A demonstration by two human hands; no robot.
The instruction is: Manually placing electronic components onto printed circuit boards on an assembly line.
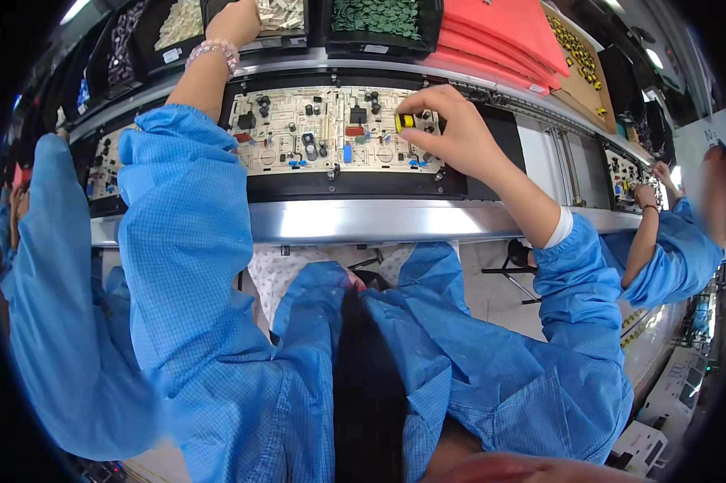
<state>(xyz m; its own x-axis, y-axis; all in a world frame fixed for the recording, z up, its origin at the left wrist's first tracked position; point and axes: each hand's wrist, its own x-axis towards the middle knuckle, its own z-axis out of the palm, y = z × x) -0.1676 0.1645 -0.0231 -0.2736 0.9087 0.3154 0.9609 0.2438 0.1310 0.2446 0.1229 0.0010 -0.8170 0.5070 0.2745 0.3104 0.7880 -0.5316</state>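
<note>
Right hand (451, 133): over the right end of the circuit board (335, 133), thumb and fingertips pinched shut on a small yellow component (406, 121), pressing it down at the board's far right area.
Left hand (234, 22): reaching far up into a parts bin (278, 16) of pale pieces on the shelf above; fingers are hidden inside, so whether they are open or closed cannot be told.
Yellow component: small, blocky, bright yellow with a dark mark on its face, held just above or touching the board, between black parts.
Circuit board: cream-coloured, wide, lying in a black carrier (355, 187) on the conveyor rail (379, 221), dotted with black cylinders, a red block and blue parts.
Doing it well: likely best to keep the piece upright, line its legs with the holes, then push straight down with even pressure.
Neighbours: a co-worker's hand (645, 196) works at another board to the right.
</note>
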